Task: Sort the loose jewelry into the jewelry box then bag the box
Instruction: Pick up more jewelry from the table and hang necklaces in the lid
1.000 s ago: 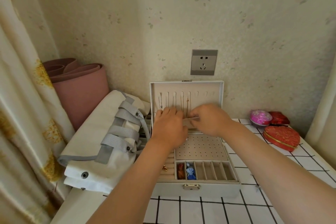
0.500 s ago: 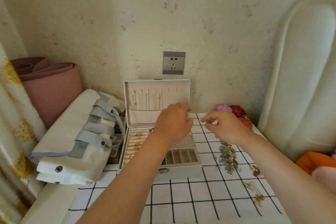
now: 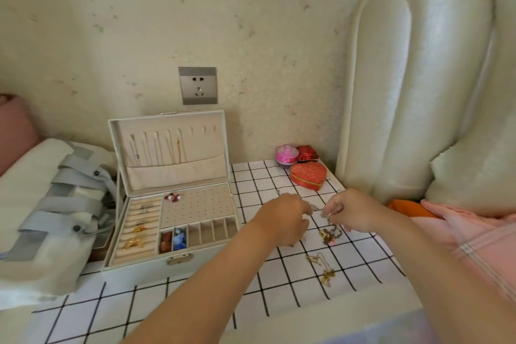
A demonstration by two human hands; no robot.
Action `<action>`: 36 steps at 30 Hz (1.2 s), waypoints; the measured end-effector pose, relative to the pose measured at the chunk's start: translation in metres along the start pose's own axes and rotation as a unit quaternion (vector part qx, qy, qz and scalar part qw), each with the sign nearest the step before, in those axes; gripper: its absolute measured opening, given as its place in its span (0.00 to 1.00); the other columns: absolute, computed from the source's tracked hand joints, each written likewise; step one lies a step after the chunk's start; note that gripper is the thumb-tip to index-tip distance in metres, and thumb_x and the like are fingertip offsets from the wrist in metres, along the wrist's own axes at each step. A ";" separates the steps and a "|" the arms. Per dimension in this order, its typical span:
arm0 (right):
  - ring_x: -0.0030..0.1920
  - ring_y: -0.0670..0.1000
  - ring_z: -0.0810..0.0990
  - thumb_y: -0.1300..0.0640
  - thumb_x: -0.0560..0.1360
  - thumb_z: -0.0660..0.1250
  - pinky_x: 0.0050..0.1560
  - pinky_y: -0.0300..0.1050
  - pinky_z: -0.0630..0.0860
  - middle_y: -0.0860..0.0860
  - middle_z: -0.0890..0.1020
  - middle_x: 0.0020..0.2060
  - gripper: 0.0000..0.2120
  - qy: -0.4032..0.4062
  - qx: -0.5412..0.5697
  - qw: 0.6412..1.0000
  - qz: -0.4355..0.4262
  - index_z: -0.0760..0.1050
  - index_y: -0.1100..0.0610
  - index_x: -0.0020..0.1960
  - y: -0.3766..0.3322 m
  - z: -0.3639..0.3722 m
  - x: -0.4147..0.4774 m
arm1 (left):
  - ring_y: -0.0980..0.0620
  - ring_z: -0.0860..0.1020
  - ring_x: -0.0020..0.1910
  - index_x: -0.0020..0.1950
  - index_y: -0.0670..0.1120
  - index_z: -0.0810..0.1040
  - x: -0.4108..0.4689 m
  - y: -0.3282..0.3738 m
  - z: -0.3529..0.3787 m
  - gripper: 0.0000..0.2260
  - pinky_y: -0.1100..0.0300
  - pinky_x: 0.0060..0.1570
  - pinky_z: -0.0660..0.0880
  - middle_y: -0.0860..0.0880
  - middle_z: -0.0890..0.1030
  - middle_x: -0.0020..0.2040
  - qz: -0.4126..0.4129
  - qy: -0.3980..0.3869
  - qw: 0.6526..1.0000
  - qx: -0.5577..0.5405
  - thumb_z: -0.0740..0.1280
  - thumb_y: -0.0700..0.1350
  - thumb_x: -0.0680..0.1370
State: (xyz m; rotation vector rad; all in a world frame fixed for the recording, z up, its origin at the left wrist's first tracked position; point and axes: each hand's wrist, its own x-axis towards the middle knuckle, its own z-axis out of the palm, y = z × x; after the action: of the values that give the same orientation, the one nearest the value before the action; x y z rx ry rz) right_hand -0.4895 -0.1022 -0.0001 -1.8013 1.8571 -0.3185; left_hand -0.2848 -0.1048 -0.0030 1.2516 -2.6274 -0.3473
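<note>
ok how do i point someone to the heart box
Start at the padded cream headboard on the right; the back corner of the checked table sits at its foot. Of three small boxes there, the heart box is the nearest and largest: orange-red, heart-shaped, gold-seamed, unlike the round pink box and dark red box behind it.

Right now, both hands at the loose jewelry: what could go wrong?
Right hand seems to pinch a thin chain beside the tangled pile; lifting could drag the pile along. Left hand hides what it touches, so a piece may get swept aside. The gold necklace lies loose between the forearms; pulling an arm back could brush it off the table.
</note>
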 end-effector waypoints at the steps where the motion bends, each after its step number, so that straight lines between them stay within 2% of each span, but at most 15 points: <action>1: 0.35 0.45 0.82 0.62 0.74 0.73 0.32 0.34 0.75 0.48 0.84 0.47 0.08 -0.003 -0.004 1.000 0.010 0.83 0.49 0.47 0.006 0.000 -0.001 | 0.47 0.72 0.63 0.68 0.50 0.76 0.002 0.003 0.008 0.16 0.49 0.59 0.73 0.47 0.77 0.63 0.012 -0.011 1.000 0.012 0.62 0.48 0.81; 3: 0.37 0.44 0.81 0.62 0.74 0.73 0.32 0.32 0.73 0.48 0.84 0.44 0.09 -0.005 -0.002 1.000 0.019 0.83 0.48 0.44 0.017 -0.001 -0.002 | 0.47 0.71 0.64 0.70 0.50 0.74 0.005 0.009 0.021 0.17 0.49 0.60 0.72 0.48 0.76 0.65 0.041 -0.021 0.998 0.032 0.62 0.48 0.81; 7: 0.39 0.44 0.81 0.63 0.71 0.75 0.34 0.30 0.72 0.47 0.84 0.38 0.08 -0.016 0.017 1.000 0.003 0.84 0.50 0.42 0.026 -0.002 -0.006 | 0.45 0.73 0.58 0.67 0.51 0.77 0.011 0.014 0.044 0.16 0.47 0.54 0.73 0.47 0.79 0.58 0.103 0.001 0.993 0.055 0.64 0.48 0.80; 11: 0.42 0.43 0.82 0.62 0.70 0.76 0.40 0.32 0.74 0.44 0.84 0.39 0.06 -0.032 0.014 0.999 -0.012 0.85 0.50 0.43 0.029 -0.004 -0.007 | 0.47 0.74 0.53 0.61 0.49 0.82 0.016 0.014 0.048 0.12 0.51 0.51 0.72 0.48 0.79 0.54 0.104 0.034 0.992 0.062 0.65 0.48 0.80; 15: 0.39 0.40 0.79 0.61 0.71 0.76 0.38 0.30 0.71 0.40 0.81 0.35 0.07 -0.051 -0.003 0.998 -0.024 0.85 0.50 0.43 0.027 -0.007 -0.009 | 0.50 0.74 0.52 0.56 0.50 0.82 0.019 0.012 0.042 0.10 0.55 0.51 0.72 0.51 0.80 0.51 0.078 0.050 0.994 0.053 0.67 0.51 0.78; 19: 0.43 0.41 0.82 0.56 0.68 0.79 0.46 0.37 0.78 0.42 0.85 0.39 0.05 -0.091 -0.021 0.995 -0.028 0.86 0.49 0.43 0.022 -0.008 -0.010 | 0.52 0.76 0.49 0.53 0.51 0.81 0.017 0.010 0.037 0.09 0.56 0.53 0.72 0.53 0.82 0.48 0.055 0.048 0.996 0.045 0.68 0.52 0.77; 23: 0.47 0.41 0.81 0.56 0.69 0.79 0.55 0.41 0.79 0.42 0.86 0.42 0.03 -0.115 -0.063 0.991 -0.022 0.87 0.51 0.43 0.019 -0.007 -0.008 | 0.50 0.73 0.55 0.58 0.53 0.80 0.015 0.008 0.034 0.10 0.56 0.58 0.65 0.53 0.80 0.52 0.040 0.037 0.993 0.103 0.64 0.50 0.79; 26: 0.53 0.45 0.81 0.58 0.73 0.75 0.61 0.47 0.78 0.45 0.86 0.48 0.02 -0.139 -0.094 0.986 -0.020 0.86 0.52 0.45 0.017 -0.004 -0.006 | 0.49 0.71 0.59 0.63 0.52 0.77 0.015 0.008 0.032 0.14 0.55 0.61 0.64 0.51 0.78 0.57 0.031 0.007 0.994 0.105 0.65 0.49 0.78; 28: 0.55 0.47 0.81 0.59 0.76 0.71 0.62 0.47 0.77 0.46 0.85 0.50 0.05 -0.142 -0.085 0.986 -0.032 0.85 0.52 0.46 0.014 -0.005 -0.005 | 0.50 0.72 0.61 0.67 0.51 0.75 0.016 0.010 0.030 0.17 0.55 0.63 0.68 0.51 0.78 0.60 0.019 -0.002 0.999 0.042 0.66 0.48 0.78; 30: 0.52 0.45 0.81 0.60 0.78 0.68 0.56 0.41 0.77 0.45 0.84 0.47 0.07 -0.112 -0.041 0.991 -0.060 0.83 0.51 0.44 0.009 -0.009 -0.005 | 0.53 0.75 0.60 0.68 0.52 0.74 0.017 0.015 0.026 0.18 0.55 0.62 0.72 0.52 0.79 0.60 -0.023 -0.026 0.994 -0.103 0.67 0.46 0.77; 32: 0.40 0.42 0.77 0.57 0.79 0.67 0.45 0.36 0.73 0.42 0.80 0.38 0.09 -0.069 0.018 0.994 -0.080 0.80 0.50 0.40 0.001 -0.016 -0.007 | 0.55 0.79 0.51 0.64 0.54 0.73 0.017 0.021 0.019 0.16 0.57 0.53 0.77 0.53 0.82 0.53 -0.067 -0.040 0.963 -0.259 0.68 0.46 0.77; 33: 0.37 0.43 0.75 0.56 0.79 0.67 0.43 0.37 0.71 0.44 0.77 0.35 0.11 -0.052 0.051 0.994 -0.087 0.78 0.50 0.39 -0.003 -0.018 -0.007 | 0.55 0.80 0.45 0.62 0.54 0.73 0.017 0.023 0.014 0.15 0.57 0.47 0.76 0.53 0.83 0.49 -0.086 -0.034 0.945 -0.315 0.69 0.46 0.77; 36: 0.39 0.47 0.75 0.55 0.81 0.66 0.46 0.45 0.72 0.48 0.78 0.37 0.11 -0.028 0.125 0.987 -0.098 0.78 0.49 0.40 -0.011 -0.020 -0.007 | 0.57 0.77 0.36 0.57 0.52 0.76 0.015 0.023 0.000 0.10 0.59 0.40 0.73 0.52 0.82 0.40 -0.121 -0.004 0.922 -0.367 0.70 0.47 0.76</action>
State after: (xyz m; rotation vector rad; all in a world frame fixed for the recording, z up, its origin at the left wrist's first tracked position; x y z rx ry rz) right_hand -0.4904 -0.1003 0.0240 -1.7985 1.5296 -0.5424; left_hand -0.3110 -0.1024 0.0055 1.2646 -1.9975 -1.2356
